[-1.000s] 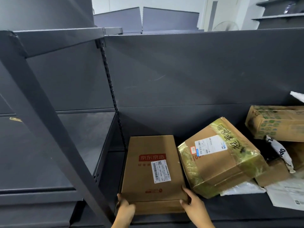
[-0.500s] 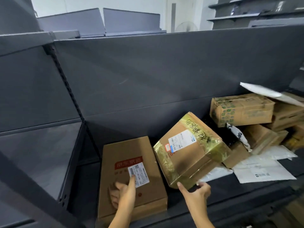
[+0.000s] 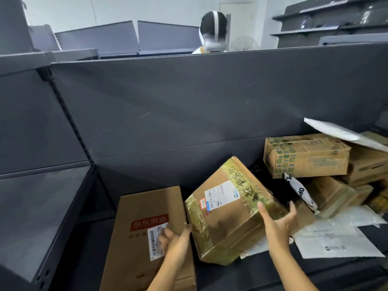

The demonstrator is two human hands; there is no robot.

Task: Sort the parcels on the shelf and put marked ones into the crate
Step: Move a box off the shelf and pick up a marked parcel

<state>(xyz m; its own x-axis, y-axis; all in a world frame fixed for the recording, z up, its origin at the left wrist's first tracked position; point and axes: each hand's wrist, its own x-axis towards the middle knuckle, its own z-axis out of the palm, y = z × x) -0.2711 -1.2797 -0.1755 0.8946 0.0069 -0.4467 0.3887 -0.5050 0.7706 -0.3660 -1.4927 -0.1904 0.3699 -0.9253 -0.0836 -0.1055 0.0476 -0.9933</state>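
While tilted — parcel (image 3: 227,219) in right hand (image 3: 277,225)

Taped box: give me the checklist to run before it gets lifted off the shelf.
1. Right hand grips taped box: ok, thumb on top, fingers round the right edge.
2. Left hand has a hold: cannot tell; it sits at the box's left edge, over the flat box.
3. Label faces up: ok.
4. Marking present: ok, black handwriting on the tape.
5. Box level: not ok, tilted on its lower corner.
6. Crate in reach: cannot tell, not in view.
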